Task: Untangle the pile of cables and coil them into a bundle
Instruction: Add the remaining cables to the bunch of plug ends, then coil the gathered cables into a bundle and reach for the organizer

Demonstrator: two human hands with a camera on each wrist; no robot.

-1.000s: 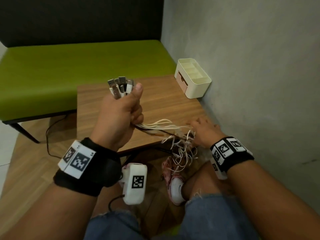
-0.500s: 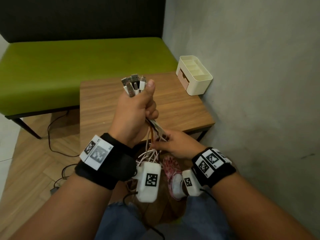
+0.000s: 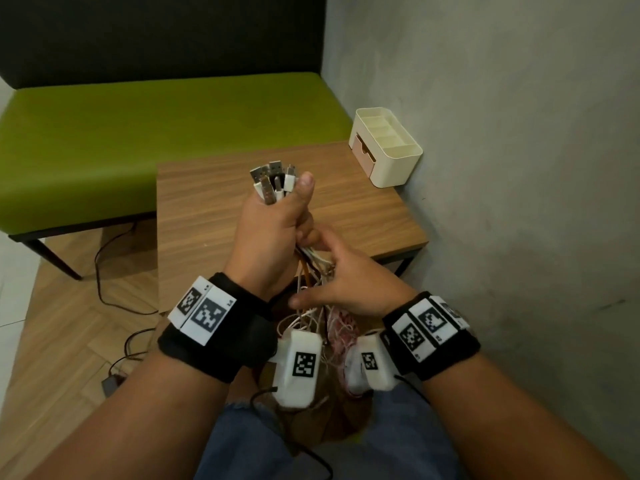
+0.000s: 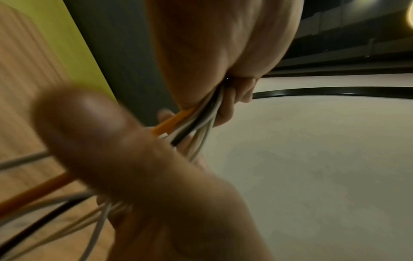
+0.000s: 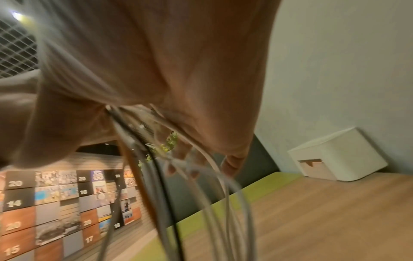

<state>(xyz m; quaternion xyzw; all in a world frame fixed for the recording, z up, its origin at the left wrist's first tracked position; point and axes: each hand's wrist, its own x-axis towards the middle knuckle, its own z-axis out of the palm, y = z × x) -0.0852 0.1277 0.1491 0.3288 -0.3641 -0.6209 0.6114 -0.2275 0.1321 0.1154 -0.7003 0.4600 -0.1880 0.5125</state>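
My left hand [image 3: 277,233] is raised over the wooden table [image 3: 207,216] and grips a bunch of cables, with their USB plugs [image 3: 273,181] sticking up beside the thumb. Below the fist, white, black and orange cables [image 3: 311,263] hang to the floor in a tangle. My right hand [image 3: 346,282] is right under the left one, its fingers reaching up to it. In the left wrist view the right thumb [image 4: 89,141] lies across the cables [image 4: 196,114], which pass between thumb and fingers. Loose strands [image 5: 138,150] drop from the right palm [image 5: 156,61].
A cream desk organiser [image 3: 388,147] with a small drawer stands at the table's far right corner against the grey wall. A green bench [image 3: 138,126] runs behind the table. A dark cord [image 3: 104,271] trails on the wooden floor at the left.
My right hand left the table's near edge, took the hanging cables and rose until it reached the left fist. The left hand with the plugs shifted right.
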